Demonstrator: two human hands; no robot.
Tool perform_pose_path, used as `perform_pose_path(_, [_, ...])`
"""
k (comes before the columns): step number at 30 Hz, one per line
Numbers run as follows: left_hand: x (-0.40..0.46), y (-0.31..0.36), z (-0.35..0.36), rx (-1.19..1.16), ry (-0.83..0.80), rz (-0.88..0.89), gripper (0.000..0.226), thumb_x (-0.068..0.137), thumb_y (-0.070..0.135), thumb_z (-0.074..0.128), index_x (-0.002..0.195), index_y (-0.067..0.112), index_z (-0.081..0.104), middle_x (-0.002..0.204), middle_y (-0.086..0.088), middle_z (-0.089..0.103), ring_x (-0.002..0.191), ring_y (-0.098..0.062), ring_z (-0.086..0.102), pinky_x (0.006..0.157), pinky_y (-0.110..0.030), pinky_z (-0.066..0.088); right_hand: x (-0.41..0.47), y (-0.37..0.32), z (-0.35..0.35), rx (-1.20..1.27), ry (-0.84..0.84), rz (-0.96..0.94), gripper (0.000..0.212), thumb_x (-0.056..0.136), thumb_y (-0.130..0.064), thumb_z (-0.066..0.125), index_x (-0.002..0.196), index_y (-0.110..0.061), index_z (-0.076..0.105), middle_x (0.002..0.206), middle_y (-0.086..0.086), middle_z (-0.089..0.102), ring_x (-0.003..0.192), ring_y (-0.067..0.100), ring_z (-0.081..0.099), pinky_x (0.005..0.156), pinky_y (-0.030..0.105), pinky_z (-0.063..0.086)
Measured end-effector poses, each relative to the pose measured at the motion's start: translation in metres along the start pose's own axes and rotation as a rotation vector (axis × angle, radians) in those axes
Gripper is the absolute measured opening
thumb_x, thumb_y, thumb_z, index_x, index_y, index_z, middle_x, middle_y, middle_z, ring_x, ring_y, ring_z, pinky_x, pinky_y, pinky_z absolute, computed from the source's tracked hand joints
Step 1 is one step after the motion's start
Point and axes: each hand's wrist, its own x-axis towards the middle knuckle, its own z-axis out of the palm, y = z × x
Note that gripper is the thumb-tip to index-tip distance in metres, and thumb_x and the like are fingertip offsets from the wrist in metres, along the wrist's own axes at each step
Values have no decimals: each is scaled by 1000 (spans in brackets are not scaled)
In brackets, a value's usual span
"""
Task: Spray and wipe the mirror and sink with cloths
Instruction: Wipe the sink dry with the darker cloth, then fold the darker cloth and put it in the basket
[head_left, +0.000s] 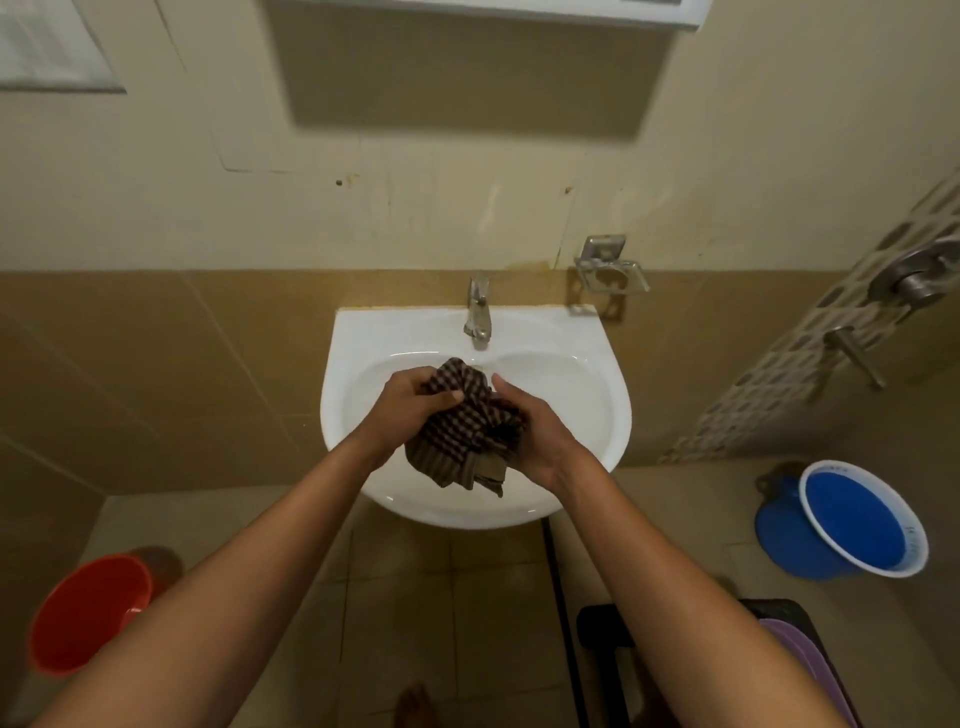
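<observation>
A white wall-mounted sink (582, 364) is straight ahead, with a metal tap (478, 312) at its back. Over the basin I hold a bunched brown checked cloth (467, 426) in both hands. My left hand (410, 405) grips its left side with the thumb on top. My right hand (540, 436) grips its right side. A loose end of the cloth hangs down toward the sink's front rim. The white lower edge of the mirror cabinet (488, 10) shows at the very top of the view. No spray bottle is in view.
An empty metal soap holder (610, 270) is on the wall to the right of the tap. A shower valve (914, 280) and a lever (857, 358) sit on the right wall. On the floor stand a red bucket (88, 613), a blue bucket (862, 519) and a dark stool (602, 629).
</observation>
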Motion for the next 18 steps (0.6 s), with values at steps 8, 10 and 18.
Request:
perform_pose_path(8, [0, 42, 61, 98, -84, -2, 31, 84, 22, 74, 101, 0, 62, 98, -14, 71, 91, -27, 70, 81, -40, 58, -42, -18, -66, -314, 220, -82, 34, 89, -35, 66, 112, -10, 68, 110, 7, 72, 105, 23, 66, 92, 42, 55])
perform_pose_path(10, [-1, 50, 82, 8, -129, -61, 37, 84, 24, 74, 106, -2, 61, 101, -15, 72, 93, -27, 70, 80, -38, 59, -57, -19, -83, -222, 244, -121, 31, 93, -35, 59, 111, -12, 69, 110, 8, 72, 106, 25, 66, 91, 43, 55])
perform_pose_path(18, [-1, 69, 189, -157, -180, -120, 21, 82, 9, 75, 96, 6, 59, 96, -17, 72, 95, -34, 69, 81, -39, 57, -132, -20, -154, 361, 275, -181, 54, 99, -46, 42, 118, -1, 65, 117, 18, 68, 106, 29, 65, 97, 45, 51])
